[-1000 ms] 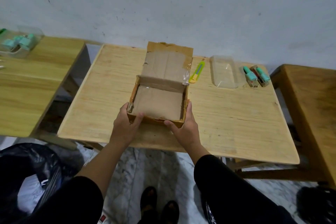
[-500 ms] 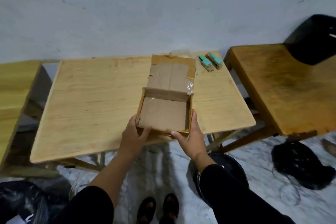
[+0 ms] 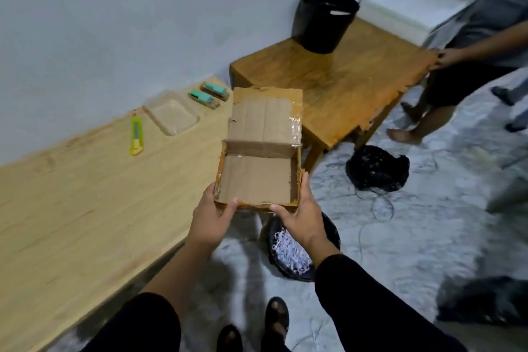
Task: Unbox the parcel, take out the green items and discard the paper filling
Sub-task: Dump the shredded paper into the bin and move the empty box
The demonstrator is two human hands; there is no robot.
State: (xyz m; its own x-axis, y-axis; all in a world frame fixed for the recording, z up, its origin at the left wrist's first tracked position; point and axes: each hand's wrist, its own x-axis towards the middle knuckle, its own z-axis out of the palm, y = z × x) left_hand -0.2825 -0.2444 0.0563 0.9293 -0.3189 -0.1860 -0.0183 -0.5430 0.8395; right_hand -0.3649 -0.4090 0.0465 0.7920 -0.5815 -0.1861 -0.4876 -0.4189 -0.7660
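Observation:
An open cardboard box [image 3: 257,177] with its lid flap folded back is held in the air past the right edge of the light wooden table [image 3: 85,194]. It looks empty inside. My left hand [image 3: 213,218] grips its near left corner and my right hand [image 3: 300,214] grips its near right corner. Two green items [image 3: 210,95] lie on the table's far end by the wall. Under my right wrist, a black bin [image 3: 297,251] on the floor holds white shredded paper [image 3: 288,248].
A yellow-green box cutter [image 3: 136,137] and a clear plastic tray [image 3: 171,116] lie on the table. A darker wooden table [image 3: 328,80] carries a black bucket [image 3: 325,20]. Another person [image 3: 471,37] stands at its right. A black bag [image 3: 377,168] lies on the floor.
The view has swung right and the box has gone with my hands, from the table top out beyond its right edge, above the floor near the bin.

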